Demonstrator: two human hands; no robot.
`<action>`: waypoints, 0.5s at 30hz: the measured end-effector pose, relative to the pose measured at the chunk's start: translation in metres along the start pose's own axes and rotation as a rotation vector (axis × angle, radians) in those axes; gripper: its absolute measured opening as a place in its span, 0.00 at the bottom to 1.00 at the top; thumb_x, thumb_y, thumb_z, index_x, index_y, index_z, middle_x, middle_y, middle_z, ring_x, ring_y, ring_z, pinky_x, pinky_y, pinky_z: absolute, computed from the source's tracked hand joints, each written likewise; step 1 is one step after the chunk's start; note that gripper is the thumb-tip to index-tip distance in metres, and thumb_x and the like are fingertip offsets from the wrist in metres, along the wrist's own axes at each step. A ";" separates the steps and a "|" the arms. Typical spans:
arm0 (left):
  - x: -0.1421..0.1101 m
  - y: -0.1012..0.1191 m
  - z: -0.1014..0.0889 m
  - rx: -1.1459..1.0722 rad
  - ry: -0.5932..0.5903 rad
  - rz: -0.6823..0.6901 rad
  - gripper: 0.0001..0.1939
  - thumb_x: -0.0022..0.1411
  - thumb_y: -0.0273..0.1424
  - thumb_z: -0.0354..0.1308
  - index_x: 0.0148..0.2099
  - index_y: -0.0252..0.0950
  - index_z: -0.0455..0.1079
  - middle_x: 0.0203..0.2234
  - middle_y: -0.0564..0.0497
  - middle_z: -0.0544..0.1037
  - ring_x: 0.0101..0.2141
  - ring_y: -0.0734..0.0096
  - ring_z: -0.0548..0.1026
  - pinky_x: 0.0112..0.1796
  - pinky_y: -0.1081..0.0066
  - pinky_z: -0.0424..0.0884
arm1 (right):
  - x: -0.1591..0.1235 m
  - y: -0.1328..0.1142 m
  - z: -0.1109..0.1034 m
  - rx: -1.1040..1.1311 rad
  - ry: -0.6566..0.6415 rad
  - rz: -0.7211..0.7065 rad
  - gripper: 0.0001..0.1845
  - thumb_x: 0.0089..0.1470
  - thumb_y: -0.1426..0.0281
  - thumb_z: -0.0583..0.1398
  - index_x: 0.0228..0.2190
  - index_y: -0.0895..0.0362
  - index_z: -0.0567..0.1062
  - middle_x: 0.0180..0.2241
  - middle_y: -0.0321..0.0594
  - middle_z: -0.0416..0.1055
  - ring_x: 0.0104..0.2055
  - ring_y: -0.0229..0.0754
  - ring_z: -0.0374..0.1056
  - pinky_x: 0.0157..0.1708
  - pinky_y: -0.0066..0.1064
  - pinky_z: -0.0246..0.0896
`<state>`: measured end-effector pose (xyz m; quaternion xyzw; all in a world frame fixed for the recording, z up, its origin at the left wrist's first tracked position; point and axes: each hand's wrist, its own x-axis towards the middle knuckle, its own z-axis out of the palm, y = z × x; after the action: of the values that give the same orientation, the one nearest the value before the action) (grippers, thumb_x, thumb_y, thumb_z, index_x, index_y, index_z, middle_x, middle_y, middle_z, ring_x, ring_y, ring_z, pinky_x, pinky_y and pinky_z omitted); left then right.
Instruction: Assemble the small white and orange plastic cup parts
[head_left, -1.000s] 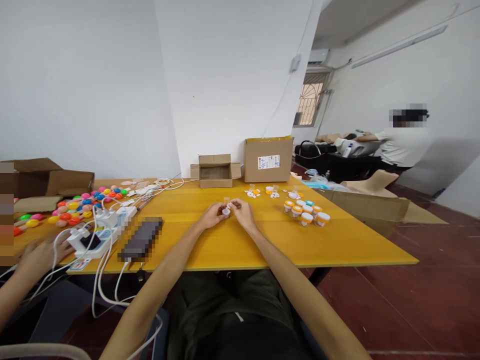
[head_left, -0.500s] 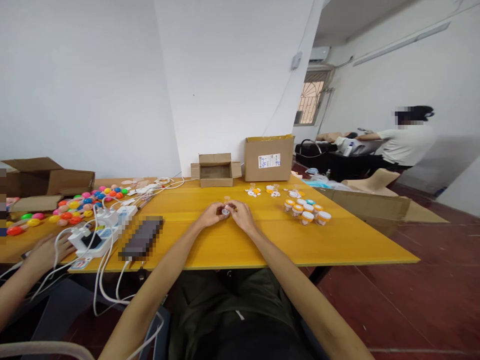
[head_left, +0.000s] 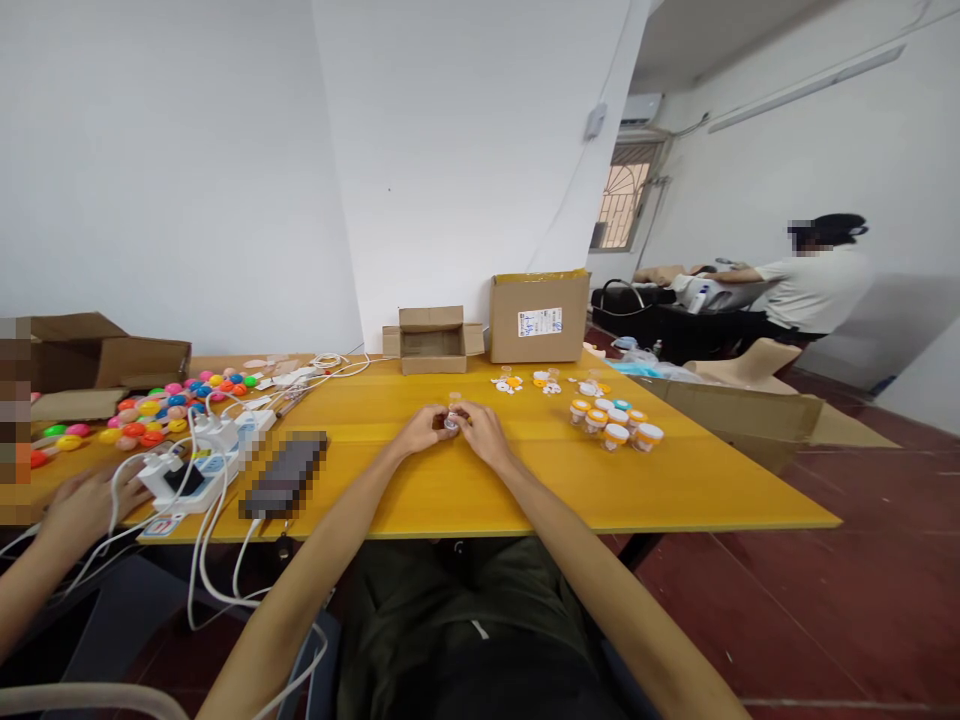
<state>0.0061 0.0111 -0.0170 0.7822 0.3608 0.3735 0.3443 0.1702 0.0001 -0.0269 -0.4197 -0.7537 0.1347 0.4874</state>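
Observation:
A small clear plastic jar (head_left: 451, 423) is between my two hands, low over the table's middle. My left hand (head_left: 426, 429) curls its fingers around the jar's left side. From the right, my right hand (head_left: 481, 431) grips it near the top with bent fingers. Just behind them another small clear cup (head_left: 454, 397) stands on the table. To the right is a group of several clear jars (head_left: 615, 435) with orange, white or teal lids. Loose white and orange lid parts (head_left: 507, 384) lie in small piles farther back.
A small open carton (head_left: 433, 345) and a taller box (head_left: 539, 318) stand at the back. Left are a phone (head_left: 286, 475), a power strip (head_left: 251, 432) with cables, colourful plastic balls (head_left: 148, 410) and another person's hand (head_left: 94, 508). Someone else sits far right.
My right hand's fingers have shifted slightly at the top of the jar. Both hands stay in the same place.

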 end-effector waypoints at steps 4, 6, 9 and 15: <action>0.000 -0.001 -0.001 0.015 0.005 0.021 0.08 0.52 0.32 0.64 0.33 0.34 0.72 0.28 0.52 0.76 0.31 0.69 0.73 0.36 0.69 0.72 | -0.001 -0.002 0.000 -0.025 0.000 -0.022 0.07 0.54 0.72 0.59 0.31 0.50 0.78 0.34 0.40 0.78 0.37 0.47 0.73 0.39 0.35 0.66; 0.000 -0.001 -0.001 0.024 0.002 0.026 0.08 0.53 0.33 0.64 0.34 0.34 0.72 0.28 0.52 0.76 0.32 0.68 0.73 0.37 0.69 0.72 | -0.001 -0.002 0.000 -0.030 0.003 -0.033 0.08 0.55 0.72 0.59 0.31 0.49 0.78 0.34 0.39 0.78 0.37 0.46 0.73 0.39 0.35 0.66; 0.001 -0.002 -0.001 0.047 0.003 0.024 0.08 0.52 0.32 0.63 0.34 0.34 0.72 0.28 0.52 0.75 0.32 0.69 0.73 0.36 0.70 0.71 | -0.001 -0.003 -0.001 -0.037 0.004 -0.028 0.07 0.55 0.72 0.59 0.32 0.49 0.78 0.35 0.40 0.78 0.37 0.46 0.72 0.39 0.34 0.66; 0.000 -0.004 -0.001 0.067 0.011 0.033 0.07 0.53 0.32 0.63 0.33 0.34 0.72 0.28 0.53 0.75 0.32 0.69 0.73 0.37 0.70 0.71 | -0.001 -0.001 -0.002 -0.018 -0.008 -0.017 0.06 0.55 0.70 0.60 0.32 0.50 0.78 0.34 0.40 0.78 0.36 0.47 0.73 0.38 0.35 0.66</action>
<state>0.0044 0.0135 -0.0194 0.7969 0.3622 0.3713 0.3098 0.1712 -0.0016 -0.0262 -0.4171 -0.7603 0.1255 0.4819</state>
